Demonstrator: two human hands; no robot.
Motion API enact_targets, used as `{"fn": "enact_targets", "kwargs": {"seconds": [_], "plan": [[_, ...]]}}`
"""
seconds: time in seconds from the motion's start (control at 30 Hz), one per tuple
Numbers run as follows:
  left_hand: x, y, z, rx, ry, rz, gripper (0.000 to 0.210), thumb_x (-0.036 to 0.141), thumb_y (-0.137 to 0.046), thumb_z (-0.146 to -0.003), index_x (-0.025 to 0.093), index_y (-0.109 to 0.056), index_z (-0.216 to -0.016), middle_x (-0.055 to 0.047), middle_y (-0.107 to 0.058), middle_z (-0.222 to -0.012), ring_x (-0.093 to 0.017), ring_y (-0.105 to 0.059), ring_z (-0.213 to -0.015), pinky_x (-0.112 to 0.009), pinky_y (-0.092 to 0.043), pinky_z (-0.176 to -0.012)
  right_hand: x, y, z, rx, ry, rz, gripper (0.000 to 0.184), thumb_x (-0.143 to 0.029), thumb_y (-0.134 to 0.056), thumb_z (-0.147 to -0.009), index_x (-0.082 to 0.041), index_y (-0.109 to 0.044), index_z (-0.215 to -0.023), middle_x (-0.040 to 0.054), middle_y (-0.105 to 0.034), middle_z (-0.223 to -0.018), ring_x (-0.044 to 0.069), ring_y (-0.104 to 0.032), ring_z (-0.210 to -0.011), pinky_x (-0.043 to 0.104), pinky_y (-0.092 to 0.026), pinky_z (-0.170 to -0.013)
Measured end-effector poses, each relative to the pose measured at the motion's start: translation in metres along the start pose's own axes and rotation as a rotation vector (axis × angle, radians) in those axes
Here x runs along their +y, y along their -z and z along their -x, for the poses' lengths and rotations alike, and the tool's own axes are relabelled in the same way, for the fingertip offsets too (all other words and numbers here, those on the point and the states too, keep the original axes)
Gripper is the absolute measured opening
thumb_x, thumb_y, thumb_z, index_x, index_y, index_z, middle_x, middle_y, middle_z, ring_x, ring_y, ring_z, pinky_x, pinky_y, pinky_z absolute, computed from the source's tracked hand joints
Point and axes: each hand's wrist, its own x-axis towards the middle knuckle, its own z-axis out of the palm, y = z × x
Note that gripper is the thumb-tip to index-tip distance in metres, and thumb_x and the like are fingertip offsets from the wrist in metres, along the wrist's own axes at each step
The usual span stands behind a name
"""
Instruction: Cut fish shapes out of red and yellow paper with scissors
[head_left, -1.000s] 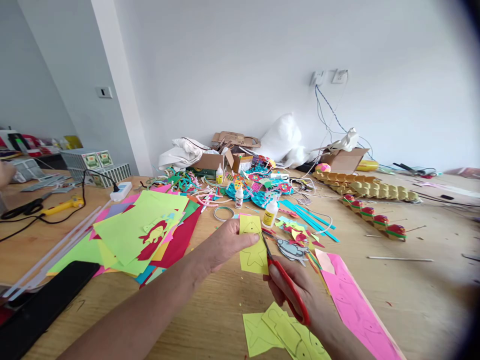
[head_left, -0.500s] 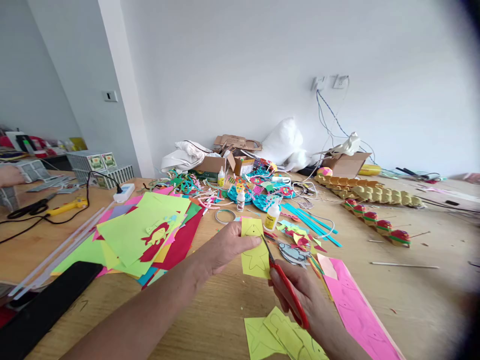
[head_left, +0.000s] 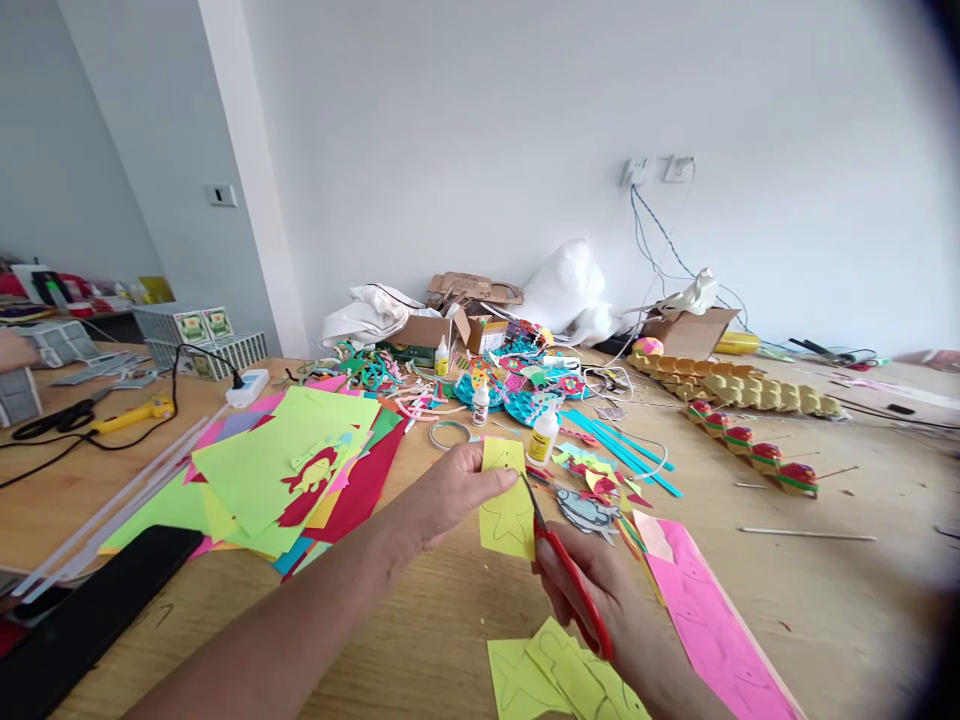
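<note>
My left hand [head_left: 469, 485] pinches the upper part of a yellow paper piece [head_left: 502, 525], which has a starfish outline drawn on it. The thumb lies over the drawing's upper right. In my right hand [head_left: 592, 575] is a pair of red-handled scissors [head_left: 581, 590], its blades pointing up along the paper's right edge; I cannot tell how far apart the blades are. More yellow paper pieces with drawn outlines [head_left: 525, 675] lie on the table just below. A pink paper strip [head_left: 709, 610] with pencil drawings lies right of my right hand.
Coloured paper sheets [head_left: 277, 455] are piled at the left, beside a black phone-like slab [head_left: 105, 610]. Ahead stand a glue bottle [head_left: 544, 435] and paper scraps [head_left: 604, 475]. Egg-carton strips [head_left: 772, 390] lie at the right. A co-worker's hand [head_left: 15, 348] shows at the far left.
The yellow paper and the scissors have shifted very slightly left, still in my hands. At the far left the co-worker's hand and the grey piece near it have moved a little.
</note>
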Motion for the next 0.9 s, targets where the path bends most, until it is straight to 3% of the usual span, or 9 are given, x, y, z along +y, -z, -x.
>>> {"fn": "enact_targets", "kwargs": {"seconds": [0.7, 0.9], "plan": [[-0.003, 0.001, 0.0, -0.04, 0.041, 0.001, 0.021, 0.033, -0.063, -0.07, 0.013, -0.062, -0.078, -0.002, -0.06, -0.07, -0.012, -0.056, -0.064, -0.024, -0.044, -0.062, 0.01, 0.0, -0.004, 0.055, 0.089, 0.143, 0.039, -0.048, -0.032, -0.085, -0.022, -0.037, -0.057, -0.0061, -0.041, -0.042, 0.009, -0.036, -0.036, 0.021, -0.025, -0.035], [0.0, 0.0, 0.0, -0.023, -0.013, -0.032, 0.022, 0.033, -0.063, -0.071, 0.014, -0.062, -0.083, -0.001, -0.06, -0.072, -0.013, -0.056, -0.067, -0.026, -0.044, -0.067, 0.014, -0.001, -0.005, 0.074, 0.096, 0.175, 0.039, -0.046, -0.032, -0.087, -0.021, -0.038, -0.058, -0.0061, -0.041, -0.041, 0.009, -0.036, -0.035, 0.021, -0.024, -0.036]]}}
